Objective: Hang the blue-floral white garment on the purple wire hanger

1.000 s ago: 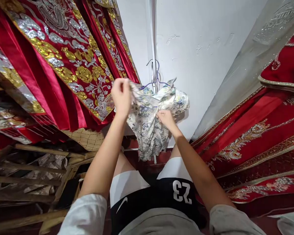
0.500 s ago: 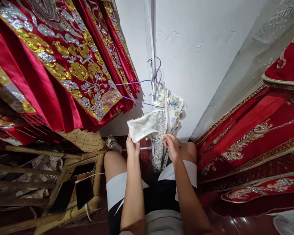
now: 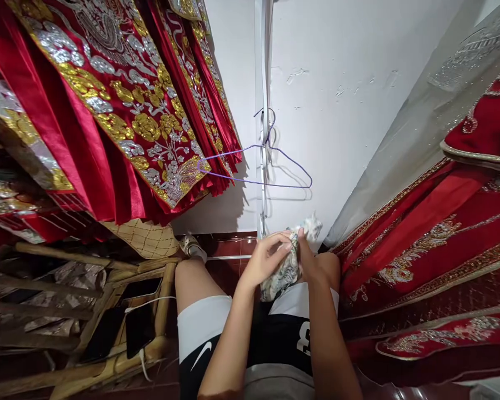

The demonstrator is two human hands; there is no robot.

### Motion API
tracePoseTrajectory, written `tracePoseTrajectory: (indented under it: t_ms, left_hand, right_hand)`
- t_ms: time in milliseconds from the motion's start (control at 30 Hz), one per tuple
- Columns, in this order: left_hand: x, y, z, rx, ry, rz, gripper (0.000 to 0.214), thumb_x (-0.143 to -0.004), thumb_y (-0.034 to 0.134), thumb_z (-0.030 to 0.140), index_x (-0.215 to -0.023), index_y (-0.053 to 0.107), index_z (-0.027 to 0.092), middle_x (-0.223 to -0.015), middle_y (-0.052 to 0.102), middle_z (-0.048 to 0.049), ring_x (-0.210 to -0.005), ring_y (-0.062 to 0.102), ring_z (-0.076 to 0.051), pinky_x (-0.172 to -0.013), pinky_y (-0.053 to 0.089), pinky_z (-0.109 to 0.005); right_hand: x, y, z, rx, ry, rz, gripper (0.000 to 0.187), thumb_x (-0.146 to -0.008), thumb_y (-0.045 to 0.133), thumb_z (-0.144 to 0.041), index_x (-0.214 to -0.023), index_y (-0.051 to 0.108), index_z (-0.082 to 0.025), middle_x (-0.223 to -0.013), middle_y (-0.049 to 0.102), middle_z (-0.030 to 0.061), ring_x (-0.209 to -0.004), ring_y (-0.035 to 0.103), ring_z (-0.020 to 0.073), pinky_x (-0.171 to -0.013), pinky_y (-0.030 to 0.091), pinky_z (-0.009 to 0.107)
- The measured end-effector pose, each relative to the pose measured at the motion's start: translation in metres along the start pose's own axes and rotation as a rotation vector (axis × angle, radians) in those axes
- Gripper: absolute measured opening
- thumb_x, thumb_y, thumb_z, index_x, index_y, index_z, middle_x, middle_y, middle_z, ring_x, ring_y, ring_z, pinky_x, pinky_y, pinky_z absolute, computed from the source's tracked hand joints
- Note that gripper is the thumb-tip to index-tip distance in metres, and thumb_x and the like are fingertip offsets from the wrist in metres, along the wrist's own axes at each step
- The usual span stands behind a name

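Head view: both hands (image 3: 289, 258) around printed cloth (image 3: 284, 272)

A dark red tiled floor (image 3: 229, 261) runs to the foot of the white wall. At the left stands a low bamboo rack (image 3: 120, 289), its poles pale and worn. On its near end lie two dark flat devices (image 3: 125, 328) side by side, with a white cable (image 3: 144, 303) looped over them. Crumpled silvery wrapping (image 3: 66, 280) fills the rack's back part, under the poles.
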State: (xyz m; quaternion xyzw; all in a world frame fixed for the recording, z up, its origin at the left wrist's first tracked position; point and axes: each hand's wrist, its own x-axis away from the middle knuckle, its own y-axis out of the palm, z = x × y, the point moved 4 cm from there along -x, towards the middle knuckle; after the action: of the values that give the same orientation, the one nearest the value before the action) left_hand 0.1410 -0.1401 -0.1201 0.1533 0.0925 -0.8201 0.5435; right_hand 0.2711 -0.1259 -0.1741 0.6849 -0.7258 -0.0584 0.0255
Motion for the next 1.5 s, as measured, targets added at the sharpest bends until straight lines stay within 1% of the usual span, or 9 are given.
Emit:
tracePoseTrajectory:
  t_ms: [200, 300, 433, 600, 733, 933, 1133, 1333, 1500]
  left_hand:
    - [0.000, -0.028, -0.018, -0.047, 0.040, 0.126, 0.042, -0.098, 0.054, 0.047, -0.131, 0.065, 0.025, -0.137, 0.064, -0.0113, -0.133, 0.055, -0.028, -0.114, 0.038, -0.038]
    - [0.001, -0.048, -0.025, -0.170, -0.069, -0.103, 0.041, -0.096, 0.053, 0.055, -0.098, 0.075, 0.020, -0.095, 0.074, -0.0084, -0.096, 0.066, -0.027, -0.091, 0.050, -0.034]
    - [0.007, -0.086, -0.016, -0.453, -0.184, -0.353, 0.040, -0.093, 0.058, 0.053, -0.078, 0.070, 0.017, -0.076, 0.067, -0.0012, -0.070, 0.055, -0.018, -0.067, 0.045, -0.026]
    - [0.007, -0.139, 0.019, -0.735, -0.175, -0.236, 0.037, -0.095, 0.055, 0.048, -0.075, 0.062, 0.017, -0.067, 0.057, 0.0014, -0.061, 0.046, -0.014, -0.057, 0.036, -0.023]
    - [0.010, -0.154, 0.047, -0.588, -0.284, -0.324, 0.034, -0.095, 0.055, 0.049, -0.087, 0.064, 0.018, -0.073, 0.058, 0.0008, -0.062, 0.051, -0.014, -0.060, 0.043, -0.024]
    - [0.001, -0.171, 0.062, -0.530, -0.122, -0.200, 0.038, -0.093, 0.059, 0.053, -0.080, 0.056, 0.018, -0.079, 0.056, -0.0021, -0.076, 0.053, -0.016, -0.071, 0.046, -0.026]
    - [-0.023, -0.175, 0.034, -0.831, -0.316, -0.467, 0.035, -0.093, 0.048, 0.050, -0.077, 0.054, 0.020, -0.068, 0.053, 0.0006, -0.062, 0.047, -0.015, -0.060, 0.039, -0.026]
    - [-0.092, -0.208, 0.082, -1.453, -0.150, -0.078, 0.014, -0.085, 0.047, 0.031, -0.077, 0.056, 0.023, -0.070, 0.062, -0.0056, -0.066, 0.056, -0.023, -0.065, 0.038, -0.031]
    - [-0.134, -0.195, 0.114, -1.185, 0.172, 0.119, 0.023, -0.089, 0.043, 0.025, -0.094, 0.064, 0.019, -0.094, 0.070, -0.0078, -0.085, 0.061, -0.023, -0.081, 0.045, -0.032]
  right_hand:
    - [0.004, 0.018, -0.018, -0.032, 0.183, -0.364, 0.034, -0.070, 0.081, -0.047, -0.089, 0.071, -0.020, -0.069, 0.067, 0.0028, -0.069, 0.063, 0.0230, -0.062, 0.050, 0.033]
    - [-0.010, 0.014, -0.040, 0.141, 0.150, -0.493, 0.020, -0.067, 0.079, -0.029, -0.082, 0.071, -0.018, -0.068, 0.066, 0.0009, -0.063, 0.059, 0.0188, -0.060, 0.046, 0.030]
    - [-0.056, 0.001, -0.080, 0.395, -0.220, -0.365, 0.020, -0.068, 0.068, -0.017, -0.087, 0.075, -0.017, -0.075, 0.067, 0.0003, -0.067, 0.057, 0.0160, -0.064, 0.043, 0.027]
    - [-0.131, -0.010, -0.106, 0.536, -0.538, 0.078, 0.052, -0.074, 0.063, -0.018, -0.126, 0.068, -0.017, -0.070, 0.063, -0.0022, -0.061, 0.051, 0.0163, -0.069, 0.045, 0.030]
    - [-0.172, -0.010, -0.095, 0.636, -0.543, -0.038, 0.050, -0.076, 0.060, -0.017, -0.125, 0.071, -0.017, -0.112, 0.076, 0.0099, -0.097, 0.067, 0.0253, -0.094, 0.050, 0.039]
    - [-0.157, -0.043, -0.082, 0.757, -0.554, -0.097, 0.040, -0.083, 0.054, -0.022, -0.116, 0.079, -0.020, -0.118, 0.077, 0.0077, -0.108, 0.069, 0.0283, -0.097, 0.050, 0.041]
    - [-0.131, -0.074, -0.112, 0.953, -0.561, -0.039, 0.043, -0.081, 0.057, -0.024, -0.120, 0.076, -0.023, -0.099, 0.079, 0.0052, -0.073, 0.065, 0.0221, -0.073, 0.046, 0.032]
    - [-0.126, -0.068, -0.132, 1.074, -0.569, 0.071, 0.028, -0.079, 0.058, -0.028, -0.099, 0.077, -0.021, -0.072, 0.070, 0.0045, -0.066, 0.056, 0.0229, -0.063, 0.035, 0.030]
    - [-0.120, -0.049, -0.127, 0.896, -0.605, 0.006, 0.022, -0.083, 0.055, -0.031, -0.083, 0.073, -0.018, -0.076, 0.071, 0.0054, -0.074, 0.062, 0.0230, -0.065, 0.039, 0.029]
